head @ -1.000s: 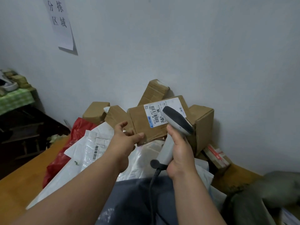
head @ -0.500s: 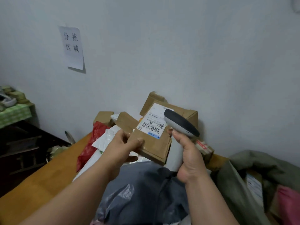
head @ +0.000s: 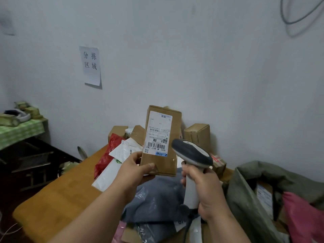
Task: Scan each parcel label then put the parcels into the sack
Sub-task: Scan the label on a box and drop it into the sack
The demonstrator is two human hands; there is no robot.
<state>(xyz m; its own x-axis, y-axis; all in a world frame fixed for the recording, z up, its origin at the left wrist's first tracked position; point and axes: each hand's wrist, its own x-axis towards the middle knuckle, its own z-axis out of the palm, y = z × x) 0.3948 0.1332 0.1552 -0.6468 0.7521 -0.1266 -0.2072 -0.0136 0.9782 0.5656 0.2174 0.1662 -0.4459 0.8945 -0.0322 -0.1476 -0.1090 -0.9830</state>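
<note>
Matt brown cardboard on the box [head: 160, 155], with a smooth white paper label [head: 158, 133]. Smooth plastic on the scanner [head: 192, 155], grey head and white handle. Glossy, crinkled plastic film on the grey mailer [head: 157, 200] and red bag [head: 107, 155]. Dull olive cloth on the sack [head: 249, 199]. Smooth orange wood on the table [head: 57, 199].

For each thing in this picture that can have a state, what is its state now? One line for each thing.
Cardboard box: held upright off the table, label facing the camera.
Left hand: grips the box at its lower end.
Scanner: raised, head beside the label's barcode.
Right hand: grips the scanner handle.
Sack: open, with parcels inside.
Grey bag: lying on the table, crumpled.
Wall notice: stuck on, lower corner lifting.
</note>
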